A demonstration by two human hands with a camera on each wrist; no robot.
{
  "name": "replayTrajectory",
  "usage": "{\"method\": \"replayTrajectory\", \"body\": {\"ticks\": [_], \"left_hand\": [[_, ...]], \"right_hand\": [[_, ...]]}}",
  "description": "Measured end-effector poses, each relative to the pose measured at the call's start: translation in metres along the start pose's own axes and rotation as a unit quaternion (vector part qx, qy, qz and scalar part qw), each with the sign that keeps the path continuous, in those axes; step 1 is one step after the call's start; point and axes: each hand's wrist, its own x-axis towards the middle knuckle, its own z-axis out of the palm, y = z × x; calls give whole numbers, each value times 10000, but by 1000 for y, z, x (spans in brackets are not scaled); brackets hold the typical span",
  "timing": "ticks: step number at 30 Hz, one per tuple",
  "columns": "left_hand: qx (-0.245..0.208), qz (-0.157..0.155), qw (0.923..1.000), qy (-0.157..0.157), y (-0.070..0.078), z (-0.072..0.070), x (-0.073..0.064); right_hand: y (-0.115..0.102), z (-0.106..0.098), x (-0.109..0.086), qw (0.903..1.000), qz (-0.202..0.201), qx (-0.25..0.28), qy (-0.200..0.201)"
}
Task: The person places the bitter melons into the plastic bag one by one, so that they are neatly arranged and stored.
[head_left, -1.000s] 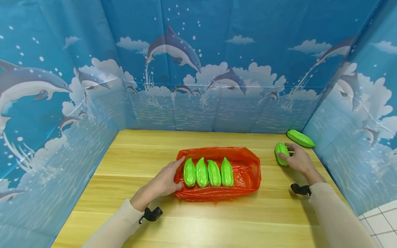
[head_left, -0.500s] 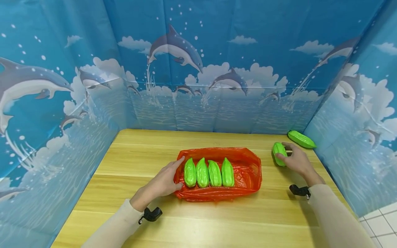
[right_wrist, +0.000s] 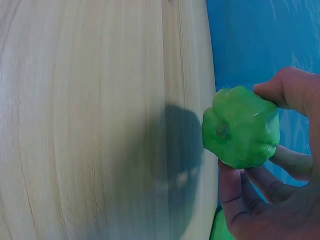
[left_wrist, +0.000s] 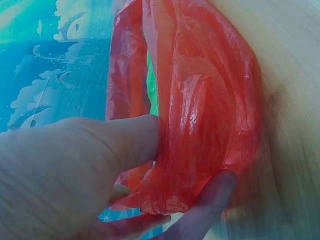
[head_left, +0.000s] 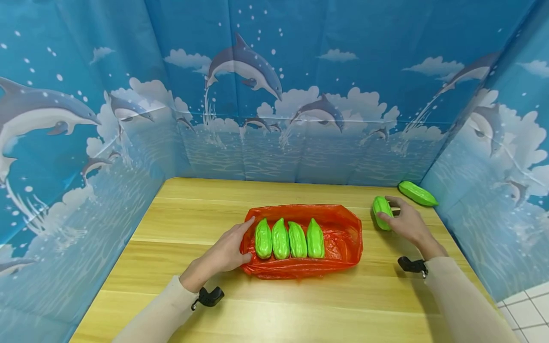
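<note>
My right hand (head_left: 407, 220) grips a green ridged, gourd-like vegetable (head_left: 382, 213) at the right of the table. In the right wrist view the vegetable's lobed, stubby end (right_wrist: 242, 127) faces the camera, thumb on one side and fingers on the other, its shadow on the wood. My left hand (head_left: 225, 250) holds the left end of a red plastic bag (head_left: 343, 252). The left wrist view has one digit inside the bag's mouth and another finger (left_wrist: 215, 197) against its outer side. Several matching green vegetables (head_left: 280, 240) lie side by side in the bag, tips pointing away.
Another green vegetable (head_left: 418, 193) lies at the table's far right corner, against the curtain. Blue dolphin-print curtains (head_left: 274, 143) surround the wooden table (head_left: 300, 309) at the back and both sides. The bag's right part shows bare red plastic.
My right hand has carried the green vegetable a little to the left, away from the one in the corner. The left hand and the bag have stayed in place.
</note>
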Motion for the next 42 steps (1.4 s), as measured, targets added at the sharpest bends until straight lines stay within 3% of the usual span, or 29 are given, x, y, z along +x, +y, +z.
{"method": "replayTrajectory", "body": {"ticks": [32, 42], "left_hand": [[-12, 76, 10000, 20, -1, -4, 3], [-43, 38, 10000, 9, -2, 0, 2]], "right_hand": [[-50, -5, -11, 9970, -752, -123, 128], [-62, -4, -23, 9966, -805, -140, 37]]}}
